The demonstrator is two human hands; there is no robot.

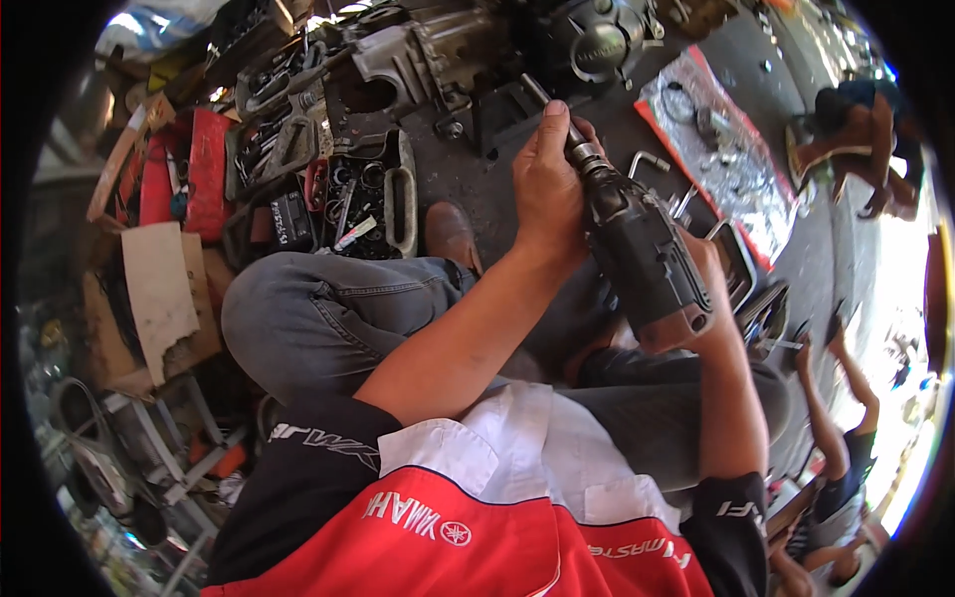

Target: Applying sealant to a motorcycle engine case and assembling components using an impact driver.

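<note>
A black power wrench (647, 254) is held up over my lap, its nose pointing away and to the left. A long metal socket bar (534, 90) sticks out from the tool's front end. My left hand (549, 184) is closed around this bar near the nose, thumb lying along it. At the tool's rear right is my right hand (704, 261), wrapped about the handle side; the tool's body hides most of its fingers.
Ahead lie an engine with a round cover (602, 50) and a metal casing (413, 60). Trays of tools (400, 189) and a red box (206, 174) stand left, near cardboard (159, 294). A clear bag of parts (721, 139) lies right. Other people (836, 478) sit at far right.
</note>
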